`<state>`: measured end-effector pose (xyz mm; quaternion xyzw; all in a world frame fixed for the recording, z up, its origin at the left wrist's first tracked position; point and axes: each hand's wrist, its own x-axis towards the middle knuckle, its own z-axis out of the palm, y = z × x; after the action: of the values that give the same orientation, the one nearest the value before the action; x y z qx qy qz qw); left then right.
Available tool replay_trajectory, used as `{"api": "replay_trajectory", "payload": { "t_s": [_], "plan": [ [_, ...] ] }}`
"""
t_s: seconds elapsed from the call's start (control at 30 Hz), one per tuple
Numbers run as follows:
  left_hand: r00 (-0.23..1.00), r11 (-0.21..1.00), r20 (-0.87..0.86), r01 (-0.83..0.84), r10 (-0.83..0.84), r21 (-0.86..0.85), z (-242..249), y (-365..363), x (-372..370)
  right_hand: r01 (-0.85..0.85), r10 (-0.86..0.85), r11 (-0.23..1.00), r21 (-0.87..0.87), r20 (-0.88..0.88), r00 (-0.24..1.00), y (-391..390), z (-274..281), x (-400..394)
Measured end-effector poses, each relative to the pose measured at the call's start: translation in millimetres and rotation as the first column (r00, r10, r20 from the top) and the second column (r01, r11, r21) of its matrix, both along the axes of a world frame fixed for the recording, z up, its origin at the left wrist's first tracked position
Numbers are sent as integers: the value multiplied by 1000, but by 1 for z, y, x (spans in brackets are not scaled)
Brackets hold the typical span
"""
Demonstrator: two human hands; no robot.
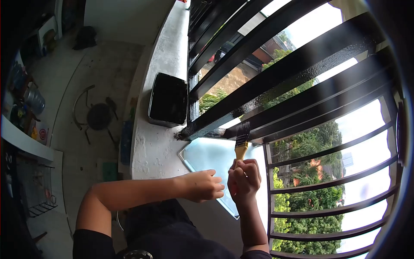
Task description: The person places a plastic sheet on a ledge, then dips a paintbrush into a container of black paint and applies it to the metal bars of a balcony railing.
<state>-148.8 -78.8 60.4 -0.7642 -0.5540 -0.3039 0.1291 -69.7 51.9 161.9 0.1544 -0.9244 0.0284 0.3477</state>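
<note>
My right hand [244, 179] grips a paintbrush [241, 149] by its yellowish handle. The brush points up, and its dark bristles touch the lower end of a black slat [280, 116] in the window grille. Beside it, my left hand [200, 185] is curled in a loose fist, with nothing visible in it. A pale translucent sheet or lid [207, 155] lies on the ledge below the brush, partly behind both hands. Left of the grille, a black rectangular tub [168, 99] with dark paint inside rests on the white ledge [151, 151]. The nearer slats look wet and glossy.
Dark horizontal bars [327, 181] close off the right side, with trees outside. On the floor to the left stands a round stool or chair [99, 116]. A large water bottle [35, 100] and a wire rack [42, 208] are at the far left.
</note>
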Motion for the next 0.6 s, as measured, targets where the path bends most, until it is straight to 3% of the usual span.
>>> {"api": "replay_trajectory", "payload": {
  "t_s": [0.07,0.1,0.17,0.27,0.3,0.47,0.53,0.6],
  "plan": [
    [995,976,-38,86,-95,-199,-5,22,5,31,-36,987,158,26,999,4,-5,-14],
    [995,977,-33,86,-94,-194,-16,31,6,54,-65,982,178,55,996,1,-3,-16],
    [948,972,272,205,-167,-115,-41,51,6,65,-96,972,225,130,987,-3,-3,-19],
    [920,964,341,244,-194,-109,-62,49,11,10,-67,977,212,268,961,-7,-11,-18],
    [921,972,354,211,-162,-106,-59,39,9,13,-70,972,233,239,968,-7,-10,-16],
    [948,958,282,208,-147,-197,-28,21,-2,162,-146,920,358,-70,987,0,-1,-15],
    [962,948,249,181,-116,-260,-19,17,-3,99,-95,951,294,-27,995,-2,-15,-24],
    [969,931,212,188,-125,-312,-14,13,-6,98,-149,964,249,194,970,1,-30,-28]
  ]
}}
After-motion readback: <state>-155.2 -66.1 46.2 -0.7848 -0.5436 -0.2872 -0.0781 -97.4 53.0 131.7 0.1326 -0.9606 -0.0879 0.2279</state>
